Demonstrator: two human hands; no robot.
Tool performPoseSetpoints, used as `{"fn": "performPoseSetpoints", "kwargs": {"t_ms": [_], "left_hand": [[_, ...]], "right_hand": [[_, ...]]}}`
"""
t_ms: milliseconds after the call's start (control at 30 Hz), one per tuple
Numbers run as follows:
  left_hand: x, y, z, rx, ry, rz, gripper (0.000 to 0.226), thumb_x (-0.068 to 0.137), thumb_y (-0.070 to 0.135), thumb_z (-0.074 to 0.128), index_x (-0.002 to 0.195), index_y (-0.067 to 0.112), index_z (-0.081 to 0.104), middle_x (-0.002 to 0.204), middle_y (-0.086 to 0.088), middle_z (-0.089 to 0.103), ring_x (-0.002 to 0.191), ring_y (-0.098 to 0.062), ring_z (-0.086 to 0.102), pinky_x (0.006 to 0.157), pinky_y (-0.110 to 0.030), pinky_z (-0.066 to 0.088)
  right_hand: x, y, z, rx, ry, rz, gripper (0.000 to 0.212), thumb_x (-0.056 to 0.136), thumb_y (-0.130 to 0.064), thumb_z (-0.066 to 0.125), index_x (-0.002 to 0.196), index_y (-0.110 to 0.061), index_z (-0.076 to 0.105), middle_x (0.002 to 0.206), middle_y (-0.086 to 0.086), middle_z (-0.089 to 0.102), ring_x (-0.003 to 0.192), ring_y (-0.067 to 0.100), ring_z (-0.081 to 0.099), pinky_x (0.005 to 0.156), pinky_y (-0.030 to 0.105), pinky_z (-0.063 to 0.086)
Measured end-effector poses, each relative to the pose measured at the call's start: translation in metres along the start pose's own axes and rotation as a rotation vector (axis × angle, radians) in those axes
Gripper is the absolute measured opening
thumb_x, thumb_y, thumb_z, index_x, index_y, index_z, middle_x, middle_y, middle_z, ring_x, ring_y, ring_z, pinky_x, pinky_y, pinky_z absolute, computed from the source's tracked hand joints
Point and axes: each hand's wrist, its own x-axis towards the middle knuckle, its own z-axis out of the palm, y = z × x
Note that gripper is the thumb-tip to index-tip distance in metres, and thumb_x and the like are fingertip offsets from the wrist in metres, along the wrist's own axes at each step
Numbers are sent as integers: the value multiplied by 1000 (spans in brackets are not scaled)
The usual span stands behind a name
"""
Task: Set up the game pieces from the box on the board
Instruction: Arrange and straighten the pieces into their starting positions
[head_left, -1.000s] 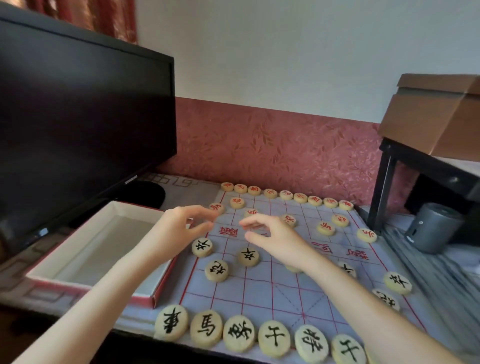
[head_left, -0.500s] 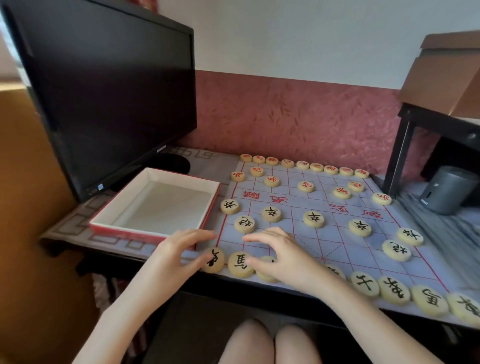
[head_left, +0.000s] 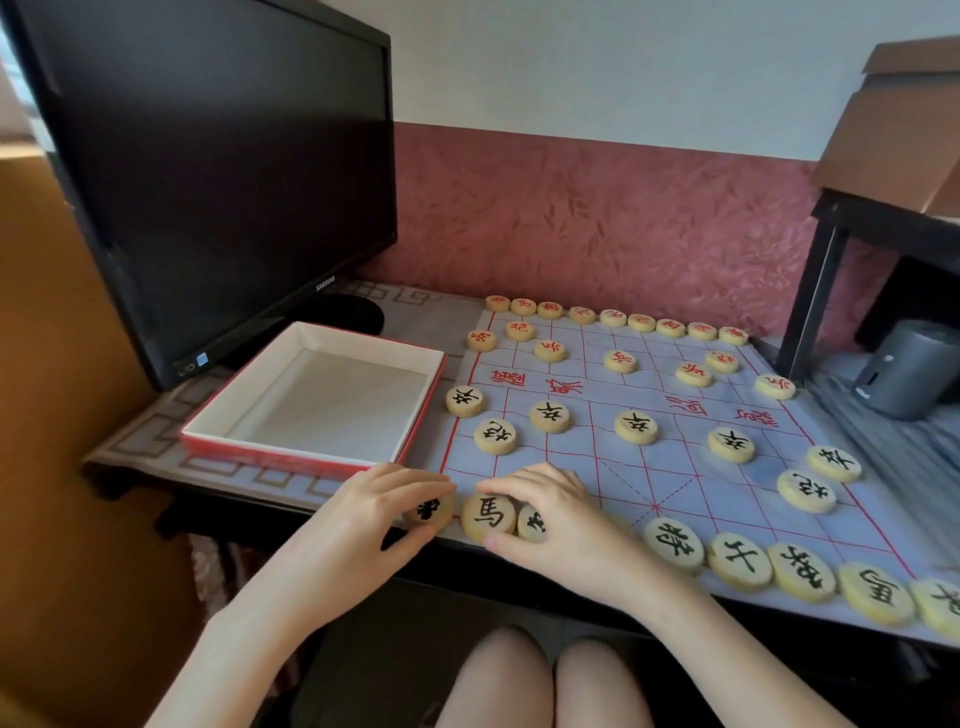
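**Left hand and right hand clamped on near-row pieces**

The corner piece is pinched between the left hand's thumb and fingers. A partly hidden piece is gripped by the curled right hand. The horse piece lies between both hands on the xiangqi board. The box sits just beyond the left hand.

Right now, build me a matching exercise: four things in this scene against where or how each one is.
Things:
1 box
2 left hand
3 right hand
4 grey cylinder

States:
A pinches the near row's corner piece
B stands right of the board
C empty, left of the board
D partly covers the near row's third piece

Pairs: 1-C, 2-A, 3-D, 4-B.
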Motion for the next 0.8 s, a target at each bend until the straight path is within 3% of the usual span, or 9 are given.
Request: {"fn": "performPoseSetpoints", "kwargs": {"t_ms": [233, 500, 667, 800], "left_hand": [[3, -4, 2, 97, 42, 29, 39, 82, 36, 48, 117, 28, 60, 113, 13, 62, 100, 3, 41, 84, -21, 44], [7, 7, 15, 170, 146, -82, 51, 78, 57, 43, 101, 19, 68, 92, 7, 61, 81, -10, 57, 69, -24, 52], [4, 7, 23, 97, 224, -188, 61, 74, 69, 43, 103, 20, 66, 93, 7, 54, 80, -10, 55, 65, -23, 52], [0, 9, 21, 111, 215, -197, 68, 75, 75, 37, 111, 24, 63, 104, 10, 56, 91, -7, 55, 74, -18, 49]], "right_hand": [[-2, -3, 1, 11, 45, -55, 46, 88, -36, 59, 132, -29, 48, 115, -21, 41, 119, 2, 31, 100, 16, 25], [0, -4, 3, -52, 74, -94, 45, 87, -38, 59, 129, -27, 49, 114, -21, 40, 116, 3, 31, 98, 17, 26], [1, -3, 5, -62, 112, -99, 43, 85, -41, 61, 125, -27, 52, 112, -19, 44, 115, 3, 33, 99, 18, 27], [1, -2, 6, -70, 103, -96, 47, 85, -42, 60, 129, -28, 49, 120, -15, 46, 116, 4, 33, 99, 19, 27]]}}
